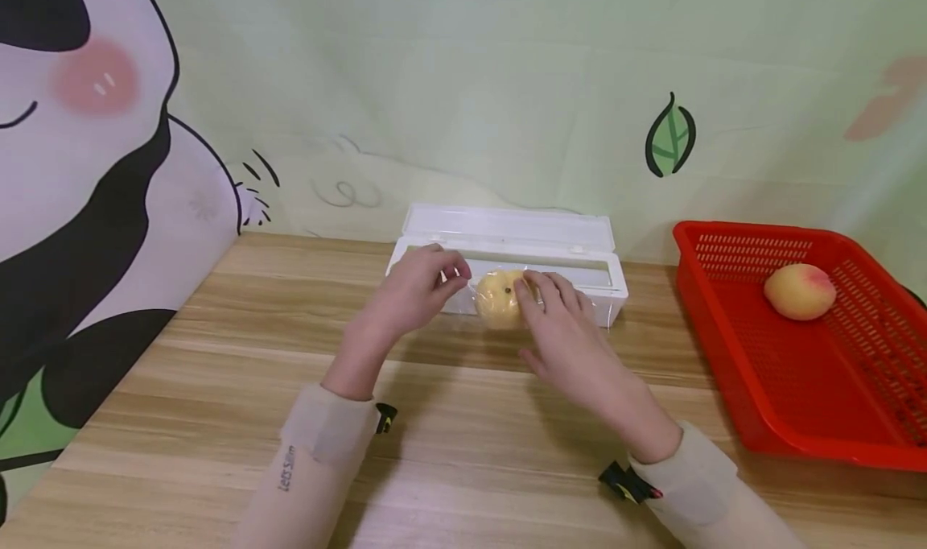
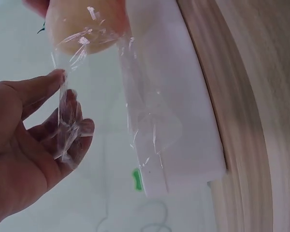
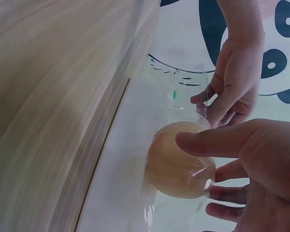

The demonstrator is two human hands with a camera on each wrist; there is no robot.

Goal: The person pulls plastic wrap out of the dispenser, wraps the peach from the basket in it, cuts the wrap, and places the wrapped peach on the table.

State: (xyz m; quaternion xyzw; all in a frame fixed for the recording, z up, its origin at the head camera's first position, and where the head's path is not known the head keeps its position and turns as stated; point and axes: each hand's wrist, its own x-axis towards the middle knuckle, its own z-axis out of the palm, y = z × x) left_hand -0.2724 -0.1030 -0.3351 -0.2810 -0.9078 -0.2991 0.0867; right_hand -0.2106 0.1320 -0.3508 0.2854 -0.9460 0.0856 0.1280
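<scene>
A round yellow fruit (image 1: 496,301) with a small dark stem mark is covered in clear cling film, held up in front of a long white cling film box (image 1: 614,291). My right hand (image 1: 575,348) grips the fruit from the right, its thumb on the near side and its fingers on the far side. To the left of the fruit, my left hand (image 1: 409,291) pinches a loose, crinkled end of the cling film (image 2: 67,130) between thumb and fingertips. More of that film hangs below the fruit in the left wrist view. The box's lid (image 1: 507,229) is tipped back.
On the right of the wooden table (image 1: 463,468) stands a red plastic basket (image 1: 724,356) with a yellow-pink peach (image 1: 800,291) in it. Behind the table hangs a pale green backdrop (image 1: 463,114) printed with a panda and a leaf.
</scene>
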